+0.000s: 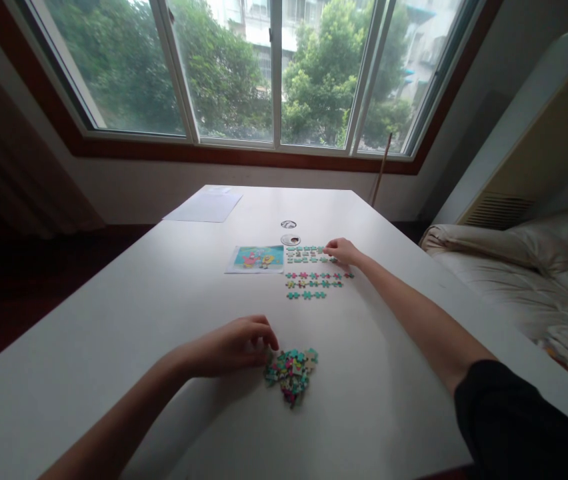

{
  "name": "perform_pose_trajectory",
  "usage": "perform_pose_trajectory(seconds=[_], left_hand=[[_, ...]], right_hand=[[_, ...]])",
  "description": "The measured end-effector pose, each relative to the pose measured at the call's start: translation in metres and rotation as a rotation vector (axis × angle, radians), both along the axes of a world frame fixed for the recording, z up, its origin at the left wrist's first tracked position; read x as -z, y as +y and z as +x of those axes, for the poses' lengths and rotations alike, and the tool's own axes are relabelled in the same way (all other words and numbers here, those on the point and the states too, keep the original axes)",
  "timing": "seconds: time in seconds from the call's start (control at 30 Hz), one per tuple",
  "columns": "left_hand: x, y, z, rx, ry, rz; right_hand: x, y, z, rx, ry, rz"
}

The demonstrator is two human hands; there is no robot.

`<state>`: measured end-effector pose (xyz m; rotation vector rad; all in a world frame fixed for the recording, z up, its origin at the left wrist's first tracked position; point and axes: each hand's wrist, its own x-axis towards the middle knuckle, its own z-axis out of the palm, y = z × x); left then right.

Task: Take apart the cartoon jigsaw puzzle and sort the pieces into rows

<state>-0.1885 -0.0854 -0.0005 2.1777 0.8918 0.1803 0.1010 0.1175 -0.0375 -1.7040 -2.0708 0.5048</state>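
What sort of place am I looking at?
Probably a room in a home: padded furniture, perhaps a sofa, on the right, a curtain on the left, and jigsaw pieces on a white table by a window.

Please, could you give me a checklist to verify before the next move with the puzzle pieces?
1. Left hand beside the small multicoloured heap of jigsaw pieces: ok.
2. Right hand at the rows of mostly green jigsaw pieces: ok.
3. Piece held in right hand: cannot tell.
4. Rectangular turquoise paper picture uncovered, left of the rows: ok.
5. Heap spread into single pieces: not ok, they overlap.
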Motion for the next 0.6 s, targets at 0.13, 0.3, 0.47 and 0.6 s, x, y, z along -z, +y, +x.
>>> perform_pose_trajectory(seconds=[0.13,0.3,0.47,0.6], left_hand=[[-0.001,0.000,0.001,-0.005,0.013,-0.018],[-0.002,-0.001,0.001,-0.006,-0.003,-0.027],[-0.001,-0.002,0.000,-0.001,-0.017,-0.012],[0.001,-0.002,0.000,0.002,-0.024,-0.018]], right_hand=[[0.005,0.008,0.003,0.011,-0.008,-0.067],[0.006,0.011,0.008,-0.039,-0.005,-0.131],[0.006,0.014,0.009,-0.071,-0.011,-0.112],[0.007,0.013,0.009,-0.082,-0.007,-0.073]])
